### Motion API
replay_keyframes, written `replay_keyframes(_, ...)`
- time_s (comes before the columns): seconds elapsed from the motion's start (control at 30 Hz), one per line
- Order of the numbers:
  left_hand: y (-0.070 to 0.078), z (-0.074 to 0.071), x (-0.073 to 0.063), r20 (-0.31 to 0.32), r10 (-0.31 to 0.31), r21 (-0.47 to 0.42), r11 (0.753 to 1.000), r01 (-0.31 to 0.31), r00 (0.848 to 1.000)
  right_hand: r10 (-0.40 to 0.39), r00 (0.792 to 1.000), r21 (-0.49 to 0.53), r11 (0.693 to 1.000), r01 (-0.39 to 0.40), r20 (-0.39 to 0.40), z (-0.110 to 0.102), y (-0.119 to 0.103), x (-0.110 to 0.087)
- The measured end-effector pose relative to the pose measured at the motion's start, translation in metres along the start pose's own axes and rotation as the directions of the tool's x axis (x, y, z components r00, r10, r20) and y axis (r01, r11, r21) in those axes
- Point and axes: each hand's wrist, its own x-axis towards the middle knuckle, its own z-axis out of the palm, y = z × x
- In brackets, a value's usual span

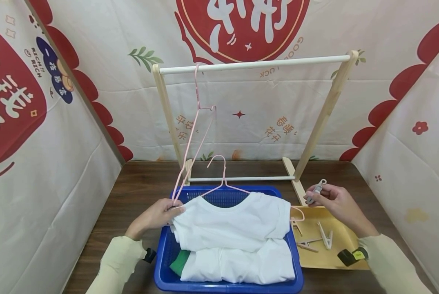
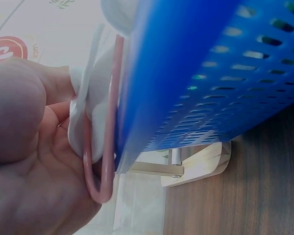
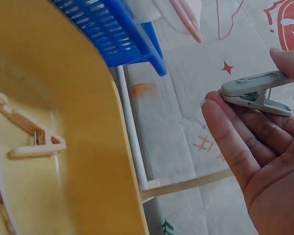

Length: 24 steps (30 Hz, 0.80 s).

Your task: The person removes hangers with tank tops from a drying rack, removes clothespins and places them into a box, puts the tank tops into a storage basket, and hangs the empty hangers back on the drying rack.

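My left hand (image 1: 163,213) pinches a white T-shirt (image 1: 234,220) at its left shoulder. The shirt lies over a blue basket (image 1: 159,265) with a pink hanger (image 1: 224,173) inside it. In the left wrist view, the hanger's looped end (image 2: 104,188) sticks out of the cloth (image 2: 78,127) beside my palm. My right hand (image 1: 338,202) holds a grey clothespin (image 1: 316,192) above a yellow tray (image 1: 333,263). Seen from the right wrist, the clothespin (image 3: 257,90) sits between thumb and fingers.
A drying rack (image 1: 256,64) stands behind the basket, with another pink hanger (image 1: 198,98) hooked on its bar and reaching down toward my left hand. Several clothespins (image 1: 326,237) lie in the tray. Folded white cloth (image 1: 237,265) and a green piece (image 1: 180,261) are in the basket.
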Motion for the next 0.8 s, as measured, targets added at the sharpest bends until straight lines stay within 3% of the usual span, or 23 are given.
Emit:
replay_keyframes(0.47,0.000,0.000,0.000,0.002,-0.004,0.012,1.000,0.004,1.000,0.074,0.996,-0.021,0.997,-0.073,0.049,0.001,0.006,-0.005)
replay_keyframes(0.8,0.001,0.000,0.000,-0.005,0.001,0.029,1.000,-0.001,1.000,0.032,0.991,-0.066,0.998,-0.024,0.131,0.001,0.016,-0.008)
